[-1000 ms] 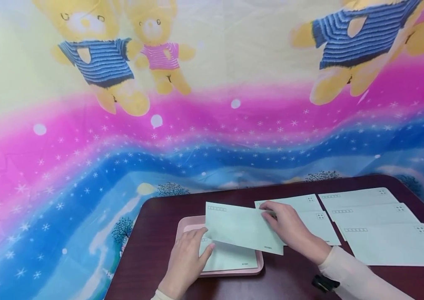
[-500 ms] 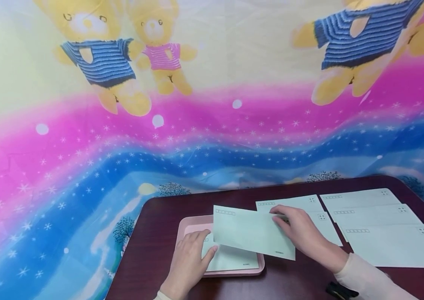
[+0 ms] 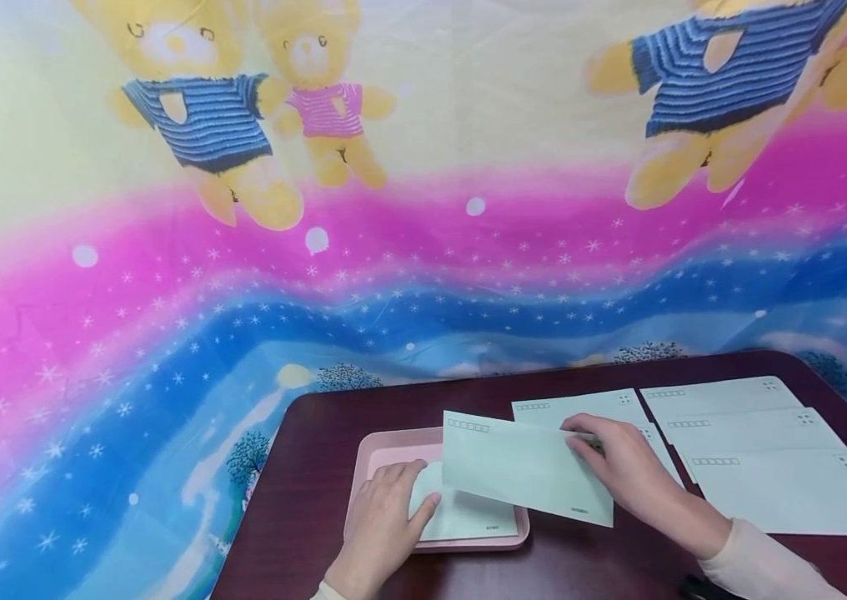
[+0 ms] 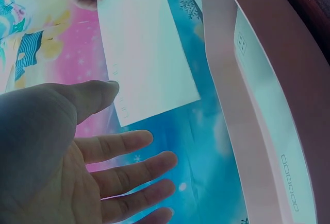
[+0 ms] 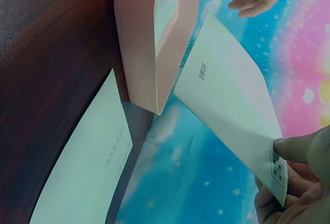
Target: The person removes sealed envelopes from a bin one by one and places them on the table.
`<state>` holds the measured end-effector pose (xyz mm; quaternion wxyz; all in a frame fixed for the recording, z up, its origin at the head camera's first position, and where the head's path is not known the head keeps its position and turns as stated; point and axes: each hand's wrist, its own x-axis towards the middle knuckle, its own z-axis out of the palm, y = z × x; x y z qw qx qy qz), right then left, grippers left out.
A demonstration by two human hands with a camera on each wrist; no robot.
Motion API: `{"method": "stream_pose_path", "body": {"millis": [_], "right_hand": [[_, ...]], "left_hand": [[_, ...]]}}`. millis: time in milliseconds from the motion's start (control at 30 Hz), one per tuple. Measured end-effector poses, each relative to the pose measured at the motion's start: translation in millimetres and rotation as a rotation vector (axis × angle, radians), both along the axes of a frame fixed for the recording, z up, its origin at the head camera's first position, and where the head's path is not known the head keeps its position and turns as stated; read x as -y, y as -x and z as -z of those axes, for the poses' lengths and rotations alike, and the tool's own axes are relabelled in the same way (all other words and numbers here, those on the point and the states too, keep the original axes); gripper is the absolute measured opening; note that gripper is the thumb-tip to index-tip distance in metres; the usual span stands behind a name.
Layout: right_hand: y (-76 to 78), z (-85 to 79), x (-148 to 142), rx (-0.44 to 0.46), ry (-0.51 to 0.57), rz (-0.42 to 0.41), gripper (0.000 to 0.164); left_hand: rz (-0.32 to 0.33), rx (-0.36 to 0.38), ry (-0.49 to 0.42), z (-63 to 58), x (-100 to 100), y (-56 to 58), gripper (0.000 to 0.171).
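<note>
My right hand (image 3: 622, 467) pinches a pale green envelope (image 3: 521, 467) at its upper right corner, thumb on the printed face. The envelope is raised and tilted, overlapping the right part of a pink tray (image 3: 386, 442) in the head view. My left hand (image 3: 389, 517) is over the tray's left side, fingers spread and holding nothing. Inside the tray lies another envelope (image 3: 468, 518), partly hidden by the raised one and by my left hand. In the right wrist view, the thumb and curled fingers grip the corner of the held envelope (image 5: 232, 100) beside the stamp box.
Several envelopes (image 3: 791, 492) lie overlapped in a column at the table's right. Left of them is a shorter column with an envelope (image 3: 573, 407) at its back. Behind the dark red table (image 3: 311, 483) hangs a cartoon bear cloth (image 3: 393, 292).
My right hand has carried the held envelope rightward and slightly down, away from my left hand. The left hand has shifted slightly right and stays over the tray.
</note>
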<state>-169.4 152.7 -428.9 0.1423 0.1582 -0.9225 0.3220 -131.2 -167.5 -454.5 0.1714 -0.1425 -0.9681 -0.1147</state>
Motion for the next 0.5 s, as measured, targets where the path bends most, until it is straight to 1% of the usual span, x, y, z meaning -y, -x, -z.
{"method": "stream_pose_path", "body": {"millis": [133,300,500], "right_hand": [[-2.6,-1.3,-6,-0.012,-0.004,0.014,0.019],[-8.0,-1.1,-14,-0.004,-0.014,0.042,0.019],[-14.4,0.0,-25,-0.001,0.003,0.047,0.018]], "left_hand": [[0.016,0.009,0.008,-0.5,-3,-0.8,0.041],[0.037,0.019,-0.001,1.4,-7,-0.8,0.04],[0.051,0.013,-0.011,3.0,-11,-0.8,0.039]]}}
